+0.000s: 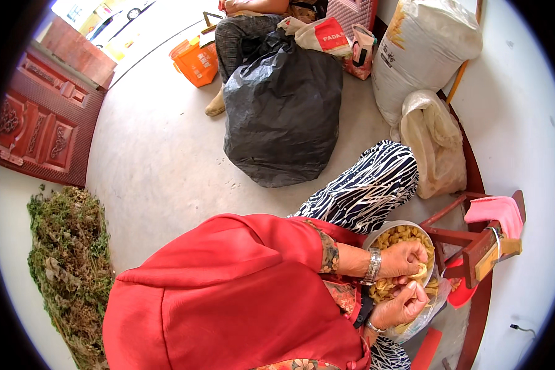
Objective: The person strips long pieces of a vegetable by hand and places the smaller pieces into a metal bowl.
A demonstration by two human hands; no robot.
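Note:
My left hand (404, 259), with a metal watch on its wrist, is closed in a pinch on a pale yellow strip (420, 275) of what looks like soft food. Just below it, my right hand (401, 306), wearing a bracelet, has its fingers pinched together near the strip's lower end; what lies between those fingertips is too small to make out. Both hands are over a round white tub (430, 232) filled with yellow-brown pieces (398, 235). Clear plastic (422, 324) with more pieces shows at the tub's lower side. My red sleeve and patterned trousers surround the tub.
A red wooden stool (468, 246) with a pink cloth (496, 213) stands beside the tub, by the wall. Ahead sits another person behind a black plastic bag (283, 111). White sacks (425, 55) lean at the upper right; dried plants (68, 271) lie at the left.

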